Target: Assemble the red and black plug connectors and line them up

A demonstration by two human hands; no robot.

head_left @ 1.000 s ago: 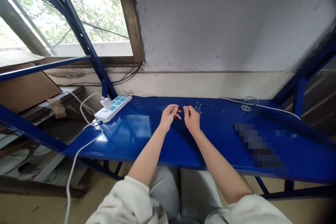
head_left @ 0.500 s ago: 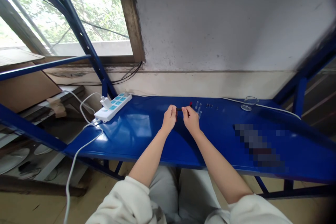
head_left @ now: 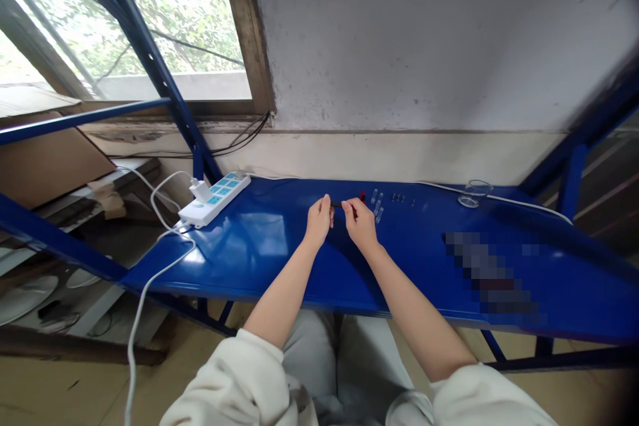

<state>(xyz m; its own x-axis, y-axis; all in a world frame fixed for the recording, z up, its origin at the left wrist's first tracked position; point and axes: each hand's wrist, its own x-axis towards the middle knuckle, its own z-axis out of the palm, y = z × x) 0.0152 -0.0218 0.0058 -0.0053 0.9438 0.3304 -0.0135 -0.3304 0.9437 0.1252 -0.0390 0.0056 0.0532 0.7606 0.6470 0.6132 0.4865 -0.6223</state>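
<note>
Between my two hands is a thin, dark, rod-like piece (head_left: 337, 204), held level above the blue table (head_left: 259, 273). My left hand (head_left: 318, 219) is closed on its left end, thumb on top. The fingers of my right hand (head_left: 360, 221) pinch its other end. What kind of thing it is, I cannot make out, since the fingers cover both ends. Just beyond my right hand lies a small red thing (head_left: 363, 196), partly hidden. Beside it are several clear little tubes (head_left: 378, 203), and further right several tiny dark parts (head_left: 398, 198).
A white power strip (head_left: 214, 200) with a plugged-in adapter sits on the table's left end; its cable (head_left: 144, 299) hangs over the front edge. At the back right stands a clear glass cup (head_left: 474, 194). A blurred-out object (head_left: 489, 273) lies on the right. Blue frame posts rise at both sides.
Both hands keep hold of the dark piece and have shifted only slightly. The reddish bit seen below the fingers earlier no longer shows. The view has tilted a little.
</note>
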